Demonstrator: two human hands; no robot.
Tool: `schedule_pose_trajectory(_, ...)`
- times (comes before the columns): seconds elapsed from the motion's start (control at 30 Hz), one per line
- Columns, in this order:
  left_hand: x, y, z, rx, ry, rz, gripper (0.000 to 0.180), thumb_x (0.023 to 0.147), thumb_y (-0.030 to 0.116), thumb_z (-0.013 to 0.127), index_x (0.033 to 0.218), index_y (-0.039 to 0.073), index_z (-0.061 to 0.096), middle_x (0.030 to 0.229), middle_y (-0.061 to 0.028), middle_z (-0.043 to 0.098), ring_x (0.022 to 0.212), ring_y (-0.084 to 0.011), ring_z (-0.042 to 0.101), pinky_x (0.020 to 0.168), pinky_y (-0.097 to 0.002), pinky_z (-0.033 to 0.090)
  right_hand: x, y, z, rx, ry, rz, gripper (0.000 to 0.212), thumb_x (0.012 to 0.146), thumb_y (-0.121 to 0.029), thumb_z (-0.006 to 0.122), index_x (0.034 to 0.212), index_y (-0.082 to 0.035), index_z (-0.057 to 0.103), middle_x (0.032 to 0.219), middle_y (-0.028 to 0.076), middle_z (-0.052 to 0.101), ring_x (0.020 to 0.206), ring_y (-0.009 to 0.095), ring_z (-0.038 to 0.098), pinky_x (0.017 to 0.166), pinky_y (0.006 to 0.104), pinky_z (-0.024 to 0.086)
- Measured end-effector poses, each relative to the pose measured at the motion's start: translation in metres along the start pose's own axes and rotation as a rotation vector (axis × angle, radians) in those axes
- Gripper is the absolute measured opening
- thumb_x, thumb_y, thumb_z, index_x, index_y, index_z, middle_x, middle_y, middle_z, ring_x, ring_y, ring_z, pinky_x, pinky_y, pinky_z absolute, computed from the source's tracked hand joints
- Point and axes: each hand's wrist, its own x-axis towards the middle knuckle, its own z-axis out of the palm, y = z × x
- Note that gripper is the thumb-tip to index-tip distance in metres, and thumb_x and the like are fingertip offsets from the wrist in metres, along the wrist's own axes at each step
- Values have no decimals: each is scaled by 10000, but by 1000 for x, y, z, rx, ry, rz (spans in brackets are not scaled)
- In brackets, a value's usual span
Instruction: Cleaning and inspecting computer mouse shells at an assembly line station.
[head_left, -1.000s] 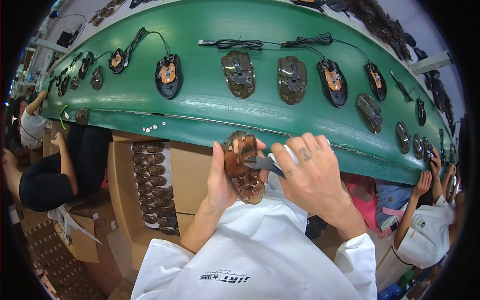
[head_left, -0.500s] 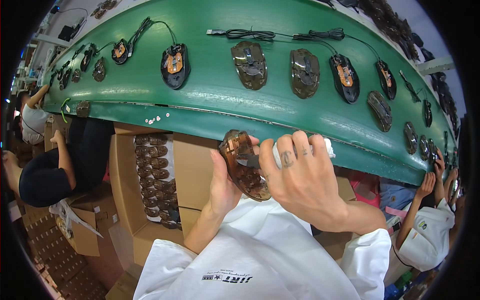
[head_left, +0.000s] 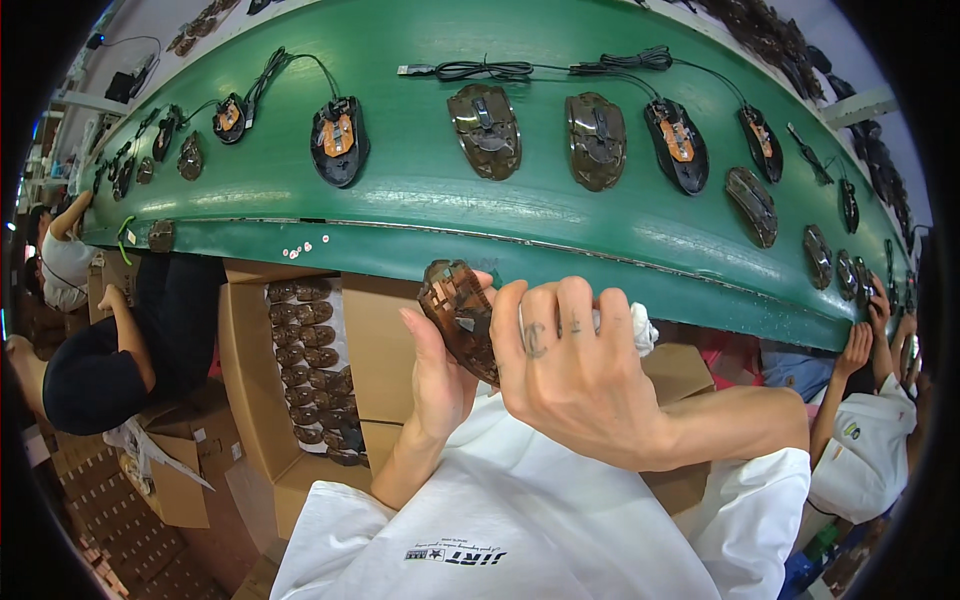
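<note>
Green work surface (head_left: 415,190) | brown translucent shell (head_left: 453,300) | between both hands (head_left: 582,372)

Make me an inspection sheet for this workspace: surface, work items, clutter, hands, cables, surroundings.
Surface: green bench, glossy, a seam running along its near side.
Work items: translucent brown shell held up; loose shells and open black mice spread over the bench.
Clutter: small pale round pieces on the near strip.
Hands: left hand holds the brown shell; right hand curled, covering the shell's right side, its grip mostly hidden.
Cables: black, bundled cables along the far side, some leading to mice.
Surroundings: cardboard box with rows of shells at left; people on both sides.
</note>
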Motion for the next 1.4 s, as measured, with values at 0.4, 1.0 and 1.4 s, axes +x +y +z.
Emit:
schedule_pose_trajectory(0.4,1,4,0,-5,-15,-15,762,1006,682,200,1289,58,532,1129,-57,632,912,-139,585,800,-292,464,5,0,-4,-7,-68,-10,145,749,-70,697,844,25,642,685,98,446,611,196,314,530,303,281)
schedule_pose_trajectory(1.0,5,15,-37,17,-23,-124,601,1020,540,315,1154,7,560,691,-92,606,567,-134,517,526,-244,396,-23,14,3,595,-325,183,301,763,-113,732,1031,-5,645,747,109,577,605,195,439,568,289,348)
schedule_pose_trajectory(1.4,12,-6,-5,11,-391,-260,689,1024,561,275,1240,-35,544,800,-170,684,560,-167,605,440,-247,443,-47,13,29,1827,-351,1016,151,875,-139,707,957,-28,645,789,46,638,669,107,501,618,259,425)
